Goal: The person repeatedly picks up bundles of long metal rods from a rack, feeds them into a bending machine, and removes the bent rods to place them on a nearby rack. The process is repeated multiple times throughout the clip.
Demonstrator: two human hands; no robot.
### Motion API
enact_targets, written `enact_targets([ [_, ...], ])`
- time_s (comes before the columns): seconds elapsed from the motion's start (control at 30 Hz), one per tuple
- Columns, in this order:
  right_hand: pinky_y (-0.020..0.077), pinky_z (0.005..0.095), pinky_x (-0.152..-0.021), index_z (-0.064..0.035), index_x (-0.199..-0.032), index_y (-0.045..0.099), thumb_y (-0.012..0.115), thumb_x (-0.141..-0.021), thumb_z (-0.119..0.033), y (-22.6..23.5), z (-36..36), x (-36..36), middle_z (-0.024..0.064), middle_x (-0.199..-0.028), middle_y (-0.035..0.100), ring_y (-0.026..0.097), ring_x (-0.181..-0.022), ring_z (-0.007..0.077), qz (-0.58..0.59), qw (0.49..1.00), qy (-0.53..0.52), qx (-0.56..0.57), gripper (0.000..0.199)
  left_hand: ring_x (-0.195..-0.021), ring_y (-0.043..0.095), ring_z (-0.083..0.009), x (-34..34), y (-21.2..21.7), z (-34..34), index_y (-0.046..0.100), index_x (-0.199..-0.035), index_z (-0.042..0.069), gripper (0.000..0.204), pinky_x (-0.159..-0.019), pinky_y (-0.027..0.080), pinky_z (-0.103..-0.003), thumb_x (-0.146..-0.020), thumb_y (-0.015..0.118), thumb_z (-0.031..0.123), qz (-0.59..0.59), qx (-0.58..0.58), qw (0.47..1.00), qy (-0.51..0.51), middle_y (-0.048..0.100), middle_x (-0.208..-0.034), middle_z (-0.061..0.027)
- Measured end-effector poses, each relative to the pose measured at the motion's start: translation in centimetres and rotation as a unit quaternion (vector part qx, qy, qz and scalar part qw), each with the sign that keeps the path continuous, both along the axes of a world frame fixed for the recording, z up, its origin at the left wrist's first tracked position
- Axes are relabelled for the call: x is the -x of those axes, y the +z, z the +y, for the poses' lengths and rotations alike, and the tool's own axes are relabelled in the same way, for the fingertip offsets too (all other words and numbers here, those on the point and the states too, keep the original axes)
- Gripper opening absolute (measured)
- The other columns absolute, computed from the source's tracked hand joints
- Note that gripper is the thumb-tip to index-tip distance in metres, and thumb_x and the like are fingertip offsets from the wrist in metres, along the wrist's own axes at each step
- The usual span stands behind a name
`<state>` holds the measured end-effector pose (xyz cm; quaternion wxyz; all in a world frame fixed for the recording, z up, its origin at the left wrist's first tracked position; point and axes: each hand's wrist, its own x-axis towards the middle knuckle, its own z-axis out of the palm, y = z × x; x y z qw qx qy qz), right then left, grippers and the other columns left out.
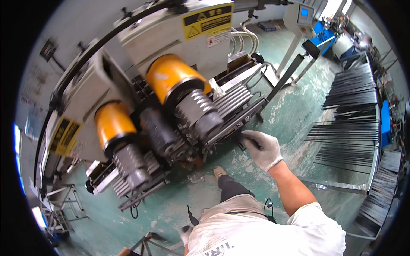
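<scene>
My right hand (264,150), in a pale work glove with dark patches, reaches forward past the right end of the machine (171,38). Its fingers are bent but apart from the thumb, and I see nothing held between them. Closest to it is the metal guide rack (235,121) in front of the roller. Down by my left side hangs my left hand (185,234), also gloved. Most of it is hidden by my shirt, so its fingers do not show. Two orange cylinders (176,77) with grooved grey rollers (200,111) stick out of the machine.
At right a metal rack (370,145) carries many thin dark rods (344,132). A control box (299,17) on a post stands at the back. A metal frame (147,245) is low at the bottom. Another person (356,45) is far off at right.
</scene>
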<state>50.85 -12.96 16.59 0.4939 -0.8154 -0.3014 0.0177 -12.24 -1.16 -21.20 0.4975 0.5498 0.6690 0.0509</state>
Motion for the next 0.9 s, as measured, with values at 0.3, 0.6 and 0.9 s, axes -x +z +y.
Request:
enact_targets([
  [0.3,0.0581,0.0495,-0.066,-0.011,-0.123,0.081,0.084,-0.089,-0.011,2.0,3.6,-7.8,0.013,-0.08,0.074,0.074,-0.074,0.0382,-0.09,0.984,0.144,0.049,0.033,-0.088,0.076,-0.0199,-21.6,17.2,10.3,0.075,-0.127,-0.004,0.024,-0.08,0.061,-0.036,-0.104,0.074,0.003,-0.074,-0.012,0.985,-0.156,0.081,-0.107,-0.0104],
  [0.6,0.0571,0.0495,-0.063,-0.013,-0.129,0.08,0.085,-0.087,-0.015,3.5,5.2,-11.3,0.0121,-0.076,0.072,0.075,-0.073,0.0374,-0.07,0.968,0.198,0.14,0.041,-0.092,0.077,-0.0221,-15.6,10.4,14.5,0.077,-0.118,0.001,0.019,-0.084,0.061,-0.038,-0.102,0.072,0.011,0.019,-0.052,0.932,-0.357,0.082,-0.101,-0.012],
  [0.9,0.0626,0.0533,-0.073,-0.0207,-0.134,0.077,0.074,-0.097,-0.03,5.3,12.9,-11.0,0.0104,-0.087,0.081,0.083,-0.085,0.0358,-0.058,0.875,0.35,0.329,0.039,-0.101,0.077,-0.0348,-18.5,11.6,13.1,0.071,-0.135,0.01,0.04,-0.084,0.065,-0.047,-0.095,0.074,0.017,0.25,-0.155,0.704,-0.647,0.077,-0.11,-0.0121],
])
